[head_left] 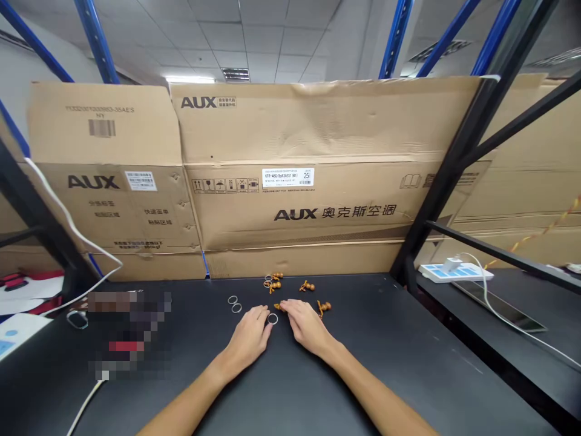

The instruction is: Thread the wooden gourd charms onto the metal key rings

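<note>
- A blurred patch (129,330) hides something at the left of the surface (363,363).
- The ring (272,318) lies at the left hand's (249,339) fingertips, and a brown charm (277,307) peeks from under the right hand (306,327). Both sets of fingers are loosely stretched; I cannot tell whether they grip.
- The ring is thin and silvery, flat on the surface between the hands.

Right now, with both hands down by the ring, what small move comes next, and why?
Probably pinch up the ring with the left hand: its fingertips are right at it, and the right hand rests on a brown charm just beside it.
</note>
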The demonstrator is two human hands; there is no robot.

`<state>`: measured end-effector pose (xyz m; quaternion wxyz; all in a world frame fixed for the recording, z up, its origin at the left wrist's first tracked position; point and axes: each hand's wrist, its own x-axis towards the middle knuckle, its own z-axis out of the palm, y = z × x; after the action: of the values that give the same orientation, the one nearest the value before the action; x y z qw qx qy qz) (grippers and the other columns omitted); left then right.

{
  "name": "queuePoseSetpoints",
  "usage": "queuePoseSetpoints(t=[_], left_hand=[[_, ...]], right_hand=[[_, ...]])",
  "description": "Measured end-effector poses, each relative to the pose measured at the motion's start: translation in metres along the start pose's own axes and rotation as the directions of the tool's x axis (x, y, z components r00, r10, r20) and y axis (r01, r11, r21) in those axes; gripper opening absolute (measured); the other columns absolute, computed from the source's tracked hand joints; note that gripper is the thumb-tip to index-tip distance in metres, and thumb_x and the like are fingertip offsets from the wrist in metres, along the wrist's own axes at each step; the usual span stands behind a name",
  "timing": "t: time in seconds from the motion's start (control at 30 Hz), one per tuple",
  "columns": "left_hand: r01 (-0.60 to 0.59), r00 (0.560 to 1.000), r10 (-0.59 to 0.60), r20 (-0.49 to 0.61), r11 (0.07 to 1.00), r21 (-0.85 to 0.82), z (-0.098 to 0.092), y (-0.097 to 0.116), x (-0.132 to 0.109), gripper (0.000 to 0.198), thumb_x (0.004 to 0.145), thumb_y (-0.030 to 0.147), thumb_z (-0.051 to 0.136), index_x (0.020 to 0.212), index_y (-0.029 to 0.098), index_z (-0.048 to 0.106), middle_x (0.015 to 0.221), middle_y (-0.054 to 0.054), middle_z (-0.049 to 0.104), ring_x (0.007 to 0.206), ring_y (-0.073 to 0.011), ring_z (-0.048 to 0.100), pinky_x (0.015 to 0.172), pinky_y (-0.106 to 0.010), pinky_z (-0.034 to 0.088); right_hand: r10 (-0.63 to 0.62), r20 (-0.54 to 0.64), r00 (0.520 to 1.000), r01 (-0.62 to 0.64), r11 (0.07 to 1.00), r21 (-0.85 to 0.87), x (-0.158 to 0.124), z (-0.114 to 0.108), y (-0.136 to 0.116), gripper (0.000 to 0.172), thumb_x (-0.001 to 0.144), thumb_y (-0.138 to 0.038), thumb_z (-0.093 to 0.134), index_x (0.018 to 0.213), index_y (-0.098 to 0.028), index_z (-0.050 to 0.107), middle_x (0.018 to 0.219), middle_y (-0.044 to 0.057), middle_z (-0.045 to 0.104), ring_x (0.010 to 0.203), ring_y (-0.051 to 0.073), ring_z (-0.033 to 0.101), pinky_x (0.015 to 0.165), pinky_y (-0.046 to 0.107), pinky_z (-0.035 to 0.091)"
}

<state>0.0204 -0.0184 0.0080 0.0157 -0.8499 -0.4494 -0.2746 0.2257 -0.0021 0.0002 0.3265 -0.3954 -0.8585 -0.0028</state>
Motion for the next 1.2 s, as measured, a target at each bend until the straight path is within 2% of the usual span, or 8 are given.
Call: queuePoseSetpoints(t=[0.17,0.33,0.53,0.67,0.77,0.93,1.07,1.2], left_hand=[[-0.013,1.0,0.014,0.025,0.998,-0.054,0.001,-0.006,0.001,0.027,0.09,0.019,0.049,0.114,0.019,0.062,0.116,-0.009,0.065,0.109,-0.0246,0.058,0.095,-0.041,0.047],[-0.038,0.999,0.04,0.034,0.996,-0.079,0.0,-0.007,0.002,0.023,0.091,0.03,0.053,0.109,0.023,0.065,0.116,-0.007,0.065,0.11,-0.025,0.056,0.095,-0.042,0.046],[-0.005,0.999,0.008,0.048,0.998,-0.063,0.0,-0.005,0.003,0.017,0.09,0.031,0.055,0.096,0.017,0.064,0.103,-0.009,0.066,0.095,-0.0235,0.06,0.083,-0.038,0.048],[-0.056,0.995,0.052,0.088,0.997,0.048,-0.002,0.001,0.005,0.016,0.093,0.024,0.049,0.094,0.016,0.063,0.094,-0.009,0.065,0.089,-0.0241,0.059,0.078,-0.038,0.047],[-0.065,0.995,0.059,0.086,0.995,0.075,-0.003,0.003,0.006,0.023,0.095,0.021,0.042,0.09,0.016,0.064,0.088,-0.009,0.065,0.085,-0.024,0.058,0.076,-0.037,0.046],[0.025,0.999,-0.02,0.039,0.99,-0.138,-0.003,0.0,0.008,0.028,0.096,0.024,0.04,0.084,0.019,0.064,0.082,-0.006,0.066,0.079,-0.0203,0.058,0.077,-0.033,0.046],[0.113,0.992,-0.088,0.088,0.935,-0.335,-0.004,-0.004,0.01,0.029,0.096,0.027,0.038,0.086,0.019,0.065,0.086,-0.005,0.068,0.081,-0.0182,0.061,0.08,-0.03,0.047],[0.172,0.984,-0.133,0.119,0.887,-0.428,-0.007,-0.005,0.011,0.031,0.095,0.03,0.037,0.089,0.019,0.066,0.089,-0.005,0.069,0.083,-0.0184,0.063,0.081,-0.029,0.047]], right_hand=[[0.084,-0.008,0.996,-0.084,0.996,-0.022,0.003,-0.006,-0.004,0.027,0.091,-0.015,0.044,0.114,-0.018,0.059,0.107,0.009,0.065,0.099,0.023,0.056,0.081,0.038,0.047],[0.141,0.021,0.99,-0.141,0.99,-0.03,0.003,-0.006,-0.004,0.015,0.089,-0.016,0.05,0.099,-0.019,0.061,0.096,0.007,0.065,0.091,0.023,0.055,0.077,0.036,0.044],[0.158,0.02,0.987,-0.158,0.987,-0.004,0.001,-0.003,-0.003,0.013,0.084,-0.012,0.051,0.092,-0.019,0.058,0.091,0.006,0.062,0.087,0.021,0.053,0.075,0.033,0.042],[0.168,0.017,0.986,-0.168,0.986,0.006,0.001,-0.003,-0.003,0.012,0.083,-0.012,0.051,0.09,-0.019,0.058,0.09,0.005,0.061,0.087,0.021,0.052,0.076,0.033,0.041],[0.167,0.025,0.986,-0.167,0.986,-0.002,0.0,-0.004,-0.004,0.015,0.084,-0.016,0.054,0.098,-0.02,0.059,0.093,0.005,0.061,0.089,0.022,0.052,0.078,0.034,0.041],[0.141,0.059,0.988,-0.141,0.99,-0.01,0.001,-0.004,-0.005,0.013,0.09,-0.022,0.053,0.1,-0.022,0.061,0.095,0.005,0.061,0.089,0.021,0.053,0.076,0.033,0.042],[0.122,0.07,0.99,-0.123,0.992,0.008,0.002,-0.003,-0.006,0.009,0.09,-0.02,0.051,0.095,-0.021,0.059,0.095,0.006,0.061,0.09,0.021,0.053,0.077,0.033,0.042],[0.112,0.054,0.992,-0.115,0.992,0.054,0.002,-0.005,-0.008,0.008,0.09,-0.019,0.051,0.094,-0.021,0.058,0.094,0.006,0.061,0.09,0.021,0.054,0.078,0.033,0.042]])
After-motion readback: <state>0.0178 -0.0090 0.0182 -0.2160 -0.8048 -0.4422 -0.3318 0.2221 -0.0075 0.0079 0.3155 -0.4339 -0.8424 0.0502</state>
